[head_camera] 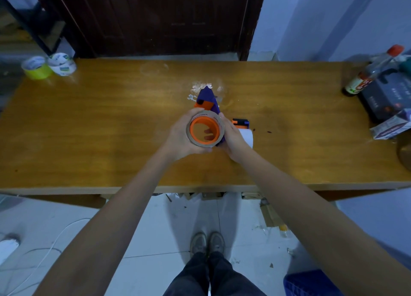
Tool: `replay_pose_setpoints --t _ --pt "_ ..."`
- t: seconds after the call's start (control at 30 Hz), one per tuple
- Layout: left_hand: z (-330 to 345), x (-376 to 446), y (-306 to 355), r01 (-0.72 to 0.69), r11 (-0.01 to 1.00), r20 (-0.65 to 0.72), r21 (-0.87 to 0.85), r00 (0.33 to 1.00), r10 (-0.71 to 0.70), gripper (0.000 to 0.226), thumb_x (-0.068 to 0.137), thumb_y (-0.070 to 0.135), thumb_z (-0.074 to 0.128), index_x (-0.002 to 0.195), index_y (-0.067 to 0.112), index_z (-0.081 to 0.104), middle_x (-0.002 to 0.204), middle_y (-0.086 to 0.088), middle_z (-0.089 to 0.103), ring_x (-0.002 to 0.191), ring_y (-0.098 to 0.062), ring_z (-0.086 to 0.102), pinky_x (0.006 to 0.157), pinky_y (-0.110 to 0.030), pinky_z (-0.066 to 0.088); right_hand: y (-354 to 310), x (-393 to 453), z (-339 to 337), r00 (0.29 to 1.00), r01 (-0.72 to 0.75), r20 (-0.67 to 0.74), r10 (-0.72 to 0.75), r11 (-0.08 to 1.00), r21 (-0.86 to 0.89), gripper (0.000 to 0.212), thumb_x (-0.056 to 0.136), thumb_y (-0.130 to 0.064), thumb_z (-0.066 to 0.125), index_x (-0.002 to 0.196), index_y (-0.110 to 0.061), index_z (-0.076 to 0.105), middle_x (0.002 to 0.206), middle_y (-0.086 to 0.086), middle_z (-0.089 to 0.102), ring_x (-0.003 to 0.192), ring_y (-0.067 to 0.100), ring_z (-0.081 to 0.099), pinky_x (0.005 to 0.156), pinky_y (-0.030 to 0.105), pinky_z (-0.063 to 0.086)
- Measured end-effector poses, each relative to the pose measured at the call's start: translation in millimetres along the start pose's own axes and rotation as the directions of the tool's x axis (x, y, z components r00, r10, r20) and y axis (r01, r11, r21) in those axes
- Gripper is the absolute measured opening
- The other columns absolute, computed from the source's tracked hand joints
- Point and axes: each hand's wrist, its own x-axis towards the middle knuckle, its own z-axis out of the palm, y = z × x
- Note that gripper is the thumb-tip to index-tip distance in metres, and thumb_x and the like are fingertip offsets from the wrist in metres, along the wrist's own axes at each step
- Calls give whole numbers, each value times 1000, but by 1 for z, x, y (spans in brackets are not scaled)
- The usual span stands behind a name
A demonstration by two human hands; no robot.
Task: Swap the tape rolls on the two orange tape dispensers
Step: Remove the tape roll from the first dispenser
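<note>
Above the middle of the wooden table (pixel 89 122) I hold one tape dispenser (pixel 208 100), orange and purple. A brown tape roll (pixel 219 123) sits around its orange hub, the hole facing me. My left hand (pixel 180 137) wraps the roll from the left. My right hand (pixel 233 137) grips the dispenser's purple body from the right. Behind my right hand lies the second dispenser (pixel 241 122), with a white tape roll (pixel 248 136); both are mostly hidden.
Two spare tape rolls, one yellow (pixel 36 67) and one white (pixel 63 64), stand at the table's far left corner. A bottle (pixel 373 71), dark boxes (pixel 389 97) and a carton (pixel 391 126) crowd the right end. A blue crate (pixel 311 282) and cables lie on the floor.
</note>
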Motion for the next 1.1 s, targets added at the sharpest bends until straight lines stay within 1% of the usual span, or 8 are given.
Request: replay_pose_setpoints --t 0.27,0.37,0.43,0.7,0.77,0.87,0.93,1.1 --pt "-13 -3 11 -39 999 59 -18 997 40 98 51 42 85 134 14 40 123 9 52 116 12 45 100 -10 35 -1 -2 3 1000 29 8 -28 999 -26 47 95 -52 37 127 -22 53 108 -6 61 103 16 60 73 32 54" --pt "-16 -4 16 -64 991 83 116 995 54 100 51 36 88 136 18 39 126 8 53 119 2 46 98 -2 24 1 -2 1 999 34 -14 -35 998 -45 46 95 -52 36 127 -24 53 107 -6 62 103 17 59 73 30 53" --pt "-14 -4 15 -63 984 110 166 993 45 101 51 36 89 137 20 38 127 9 53 119 -4 47 100 -10 26 5 -2 1 999 27 -22 -28 999 -35 41 96 -51 35 123 -26 52 106 -7 61 104 17 58 75 32 54" --pt "-3 -5 29 -12 984 41 -177 999 20 98 48 27 91 131 17 41 124 18 50 115 9 49 100 -19 41 19 -3 -7 999 -13 -45 12 1000 -28 40 95 -48 44 129 -27 51 116 13 61 107 35 59 89 50 51" --pt "-2 -2 31 60 914 -171 -402 975 -140 98 45 26 91 129 12 41 122 8 53 113 4 53 96 -17 44 21 -5 -7 999 -14 -47 12 999 -32 45 95 -49 41 129 -22 51 100 13 66 89 29 66 76 44 52" --pt "-3 0 24 208 702 -371 -681 728 -576 91 56 26 87 133 15 40 122 1 56 111 -15 59 87 -29 54 21 -7 -5 998 -34 -45 33 999 -6 54 91 -57 41 130 -20 50 94 5 70 87 22 67 74 39 51" --pt "-4 -3 14 340 580 -288 -740 619 -730 80 65 25 83 133 22 40 123 -2 57 109 -23 61 78 -37 58 22 -6 -3 997 -56 -46 57 998 33 59 88 -60 43 131 -20 48 101 7 69 98 26 66 79 42 51" --pt "8 -11 8 463 362 -7 -809 608 -794 68 72 20 78 130 21 42 127 -5 52 107 -26 61 62 -34 60 24 -4 3 986 -126 -91 141 980 155 73 76 -69 50 129 -19 48 124 14 62 112 31 61 93 51 50"
